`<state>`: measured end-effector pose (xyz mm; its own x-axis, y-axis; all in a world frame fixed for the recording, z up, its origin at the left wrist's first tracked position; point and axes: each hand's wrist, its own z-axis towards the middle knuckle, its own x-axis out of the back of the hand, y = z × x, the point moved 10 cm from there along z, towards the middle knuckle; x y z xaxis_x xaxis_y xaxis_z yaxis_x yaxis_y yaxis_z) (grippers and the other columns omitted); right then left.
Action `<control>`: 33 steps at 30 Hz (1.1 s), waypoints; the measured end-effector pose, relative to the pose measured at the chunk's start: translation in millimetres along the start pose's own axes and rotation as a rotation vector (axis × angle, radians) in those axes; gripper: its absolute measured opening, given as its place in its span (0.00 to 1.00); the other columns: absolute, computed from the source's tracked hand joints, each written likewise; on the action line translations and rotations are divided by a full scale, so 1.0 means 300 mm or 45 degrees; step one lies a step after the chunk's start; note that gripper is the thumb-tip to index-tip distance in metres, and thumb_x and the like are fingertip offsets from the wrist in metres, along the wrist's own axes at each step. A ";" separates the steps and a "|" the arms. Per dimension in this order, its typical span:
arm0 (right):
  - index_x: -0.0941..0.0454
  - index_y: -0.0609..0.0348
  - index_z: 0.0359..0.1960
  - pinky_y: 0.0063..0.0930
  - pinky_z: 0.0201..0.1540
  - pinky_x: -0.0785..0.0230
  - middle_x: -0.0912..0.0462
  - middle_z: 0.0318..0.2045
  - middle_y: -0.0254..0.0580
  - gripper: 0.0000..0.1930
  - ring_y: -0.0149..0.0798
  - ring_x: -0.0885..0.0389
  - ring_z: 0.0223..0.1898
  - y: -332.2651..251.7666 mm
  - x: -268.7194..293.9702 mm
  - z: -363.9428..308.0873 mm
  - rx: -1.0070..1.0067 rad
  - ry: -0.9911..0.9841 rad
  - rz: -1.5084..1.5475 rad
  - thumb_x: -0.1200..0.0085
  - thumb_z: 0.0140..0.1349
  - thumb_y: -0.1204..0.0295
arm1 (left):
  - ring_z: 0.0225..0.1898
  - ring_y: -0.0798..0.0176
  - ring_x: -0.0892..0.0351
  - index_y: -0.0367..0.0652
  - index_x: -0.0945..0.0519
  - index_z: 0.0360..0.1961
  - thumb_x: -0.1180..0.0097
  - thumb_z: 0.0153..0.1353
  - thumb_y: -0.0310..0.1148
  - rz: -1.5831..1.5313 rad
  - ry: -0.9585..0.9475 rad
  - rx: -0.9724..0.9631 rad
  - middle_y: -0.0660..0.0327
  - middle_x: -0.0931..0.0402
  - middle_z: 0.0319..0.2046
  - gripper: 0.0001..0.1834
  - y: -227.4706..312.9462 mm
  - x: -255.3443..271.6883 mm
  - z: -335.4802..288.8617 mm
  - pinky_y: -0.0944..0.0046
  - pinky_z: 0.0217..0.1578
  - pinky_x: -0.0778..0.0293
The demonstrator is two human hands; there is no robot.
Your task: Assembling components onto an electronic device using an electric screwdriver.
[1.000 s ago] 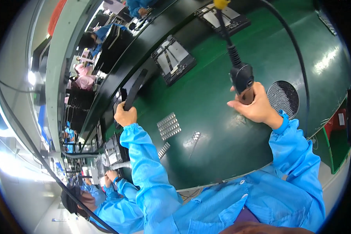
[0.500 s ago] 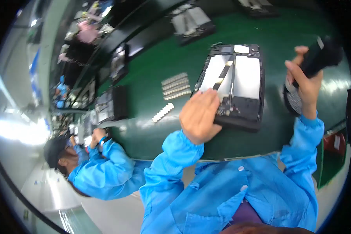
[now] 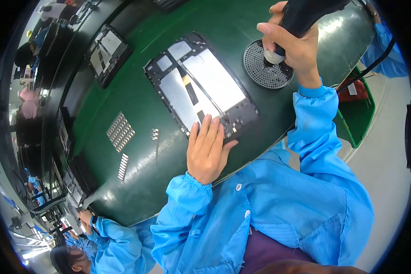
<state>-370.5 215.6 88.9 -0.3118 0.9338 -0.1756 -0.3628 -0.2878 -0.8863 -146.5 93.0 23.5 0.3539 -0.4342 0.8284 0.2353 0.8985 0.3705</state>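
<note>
My left hand [image 3: 207, 148] lies with fingers stretched flat on the lower end of an opened tablet-like device [image 3: 244, 109]. The device has a black frame, silvery-white panels and a dark ribbon strip between them. My right hand [image 3: 301, 48] is closed round a thick black electric screwdriver [image 3: 306, 16] with a pale collar near its lower end. That lower end points down at a round grey perforated screw tray [image 3: 255, 64], just right of the device. Small dark bits lie on the tray. Whether the tip touches them I cannot tell.
Left of the device lie a sheet of small pale pieces [image 3: 121, 131], a short strip [image 3: 123, 166] and a small part with a thin tail [image 3: 155, 134]. Another opened device [image 3: 107, 55] lies farther back. A co-worker [image 3: 118, 242] sits at left; a green bin [image 3: 351, 123] stands at right.
The view has turned, so the table appears rotated. My right hand has brought the screwdriver's lower end over the round tray. My left hand stays on the device, its fingers now more stretched out.
</note>
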 end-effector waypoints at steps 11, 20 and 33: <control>0.29 0.65 0.38 0.18 0.17 0.37 0.24 0.17 0.34 0.16 0.25 0.27 0.15 0.045 0.000 -0.023 -0.118 -0.062 -0.026 0.36 0.49 0.82 | 0.55 0.46 0.27 0.30 0.21 0.39 0.32 0.41 0.25 0.105 0.076 -0.050 0.47 0.23 0.46 0.20 0.040 -0.015 0.040 0.49 0.54 0.33; 0.29 0.65 0.38 0.18 0.15 0.39 0.24 0.17 0.36 0.16 0.25 0.27 0.15 -0.050 -0.053 -0.031 0.866 -0.599 0.586 0.36 0.49 0.83 | 0.30 0.54 0.21 0.33 0.20 0.34 0.42 0.45 0.13 -0.319 0.282 0.144 0.52 0.20 0.29 0.12 -0.033 0.127 0.052 0.60 0.34 0.25; 0.33 0.68 0.48 0.24 0.23 0.34 0.27 0.20 0.39 0.18 0.30 0.29 0.18 -0.070 -0.187 -0.045 0.214 -0.341 0.100 0.46 0.55 0.84 | 0.26 0.71 0.23 0.29 0.20 0.34 0.37 0.53 0.24 -1.005 0.401 1.037 0.58 0.20 0.27 0.09 -0.462 0.126 -0.039 0.73 0.27 0.27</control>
<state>-333.6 172.2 111.6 -0.5563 0.8247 -0.1021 -0.4616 -0.4088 -0.7873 -155.0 -48.9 -1.4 0.6038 -0.7826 0.1514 -0.1181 0.1000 0.9880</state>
